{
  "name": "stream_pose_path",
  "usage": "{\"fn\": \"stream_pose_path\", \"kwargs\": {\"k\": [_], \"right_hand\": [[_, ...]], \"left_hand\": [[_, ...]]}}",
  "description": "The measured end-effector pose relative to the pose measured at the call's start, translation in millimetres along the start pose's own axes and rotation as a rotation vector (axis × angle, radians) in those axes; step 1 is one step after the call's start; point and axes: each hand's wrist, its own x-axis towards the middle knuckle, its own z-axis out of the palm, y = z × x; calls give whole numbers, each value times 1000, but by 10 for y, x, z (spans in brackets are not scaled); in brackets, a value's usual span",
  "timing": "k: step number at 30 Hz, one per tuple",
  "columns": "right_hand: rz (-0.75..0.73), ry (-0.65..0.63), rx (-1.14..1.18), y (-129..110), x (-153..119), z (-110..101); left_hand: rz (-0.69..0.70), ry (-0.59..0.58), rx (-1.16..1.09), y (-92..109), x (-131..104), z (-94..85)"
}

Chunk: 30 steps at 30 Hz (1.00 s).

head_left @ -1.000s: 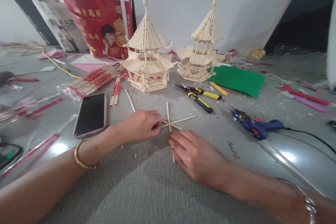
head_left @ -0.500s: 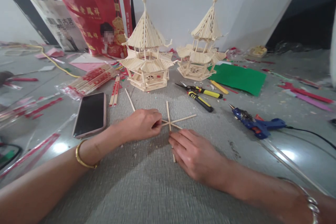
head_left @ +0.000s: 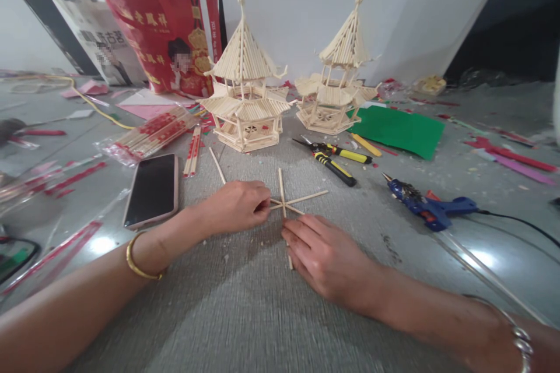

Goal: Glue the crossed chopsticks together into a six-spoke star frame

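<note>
Thin wooden sticks (head_left: 305, 197) lie crossed in a star shape on the grey surface. My left hand (head_left: 240, 205) is closed at the left side of the star, its fingertips curled over the ends of sticks there. From the right, my right hand (head_left: 321, 247) has its fingers pressed together on the lower part of the star, and a stick end shows below them. Another stick (head_left: 217, 165) sticks out behind my left hand, its lower end hidden.
Two wooden stick pagodas (head_left: 245, 111) stand at the back. Yellow-black pliers (head_left: 335, 168), a blue glue gun (head_left: 431, 208), a green sheet (head_left: 400, 131), a phone (head_left: 152, 191) and packed sticks (head_left: 151, 131) lie around. A red bag (head_left: 175, 41) stands behind.
</note>
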Motion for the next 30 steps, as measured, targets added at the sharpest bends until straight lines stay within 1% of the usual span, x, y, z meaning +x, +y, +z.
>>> {"fn": "stream_pose_path", "kwargs": {"k": [3,5,8,10,11,12,13,16,18,23,26,30], "right_hand": [[-6,-24,2,-2,4,-18],[-7,-36,5,0,4,-22],[-5,-23,1,11,-1,1],[-12,-11,-3,20,-4,27],[-13,-7,-7,24,-4,38],[-14,-3,-14,26,-4,47],[-15,-2,-23,27,-3,53],[-14,-4,-42,21,-2,53],[-8,-5,-41,18,-1,47],[-1,-5,-21,25,9,49],[4,-17,-11,21,15,46],[9,-8,20,7,15,7]], "left_hand": [[2,-9,-10,-11,-13,-9],[3,9,-20,-18,-15,-26],[1,93,-42,-38,33,-82],[-15,157,-54,-68,118,-136],[-27,165,-58,-90,176,-164],[-44,153,-61,-115,241,-190],[-63,117,-63,-142,311,-213],[-112,-51,-80,-214,510,-250],[-124,-118,-108,-235,612,-244],[-104,-182,-127,-230,742,-154],[-63,-211,-125,-244,759,-99],[-74,-237,-146,-249,742,-78]]}}
